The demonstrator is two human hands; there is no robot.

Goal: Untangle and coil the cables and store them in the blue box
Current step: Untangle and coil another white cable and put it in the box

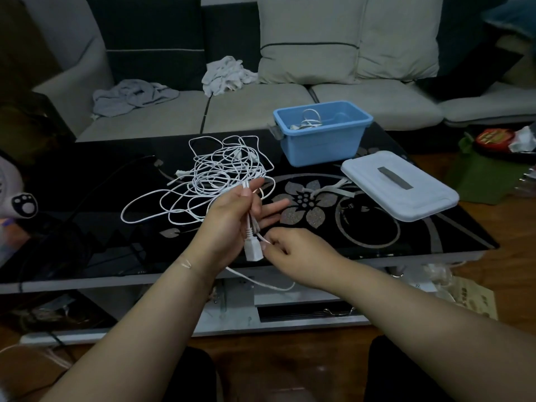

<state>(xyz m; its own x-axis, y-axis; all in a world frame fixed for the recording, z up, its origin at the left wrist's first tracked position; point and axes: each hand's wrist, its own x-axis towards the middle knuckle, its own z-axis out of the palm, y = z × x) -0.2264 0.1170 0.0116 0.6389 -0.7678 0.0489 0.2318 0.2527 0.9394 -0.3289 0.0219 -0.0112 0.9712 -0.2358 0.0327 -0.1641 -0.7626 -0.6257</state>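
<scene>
From the head camera, the left hand (232,216) holds a white cable just above its plug (253,250), thumb and curled fingers wrapped round it while the other fingers stretch out. The right hand (293,250) pinches a thin strand of the same cable just beside the plug, fingers narrow. Both hover over the near edge of the table (87,175).

The main risk, as I judge it, is pulling too soon: the held cable runs back into the tangle of cables (214,175) in the middle of the table, so a tug could tighten its loops or drag the whole heap toward the near edge. A slack loop already hangs below that edge and could snag there.

The blue box (322,132) sits open near the far edge, with a coiled cable already inside. Its white lid (400,184) lies off, at the right-hand side. Neither blocks the way to the box; the tangle itself lies between the hands and it. Cloths and cushions lie on the sofa (261,108) behind.
</scene>
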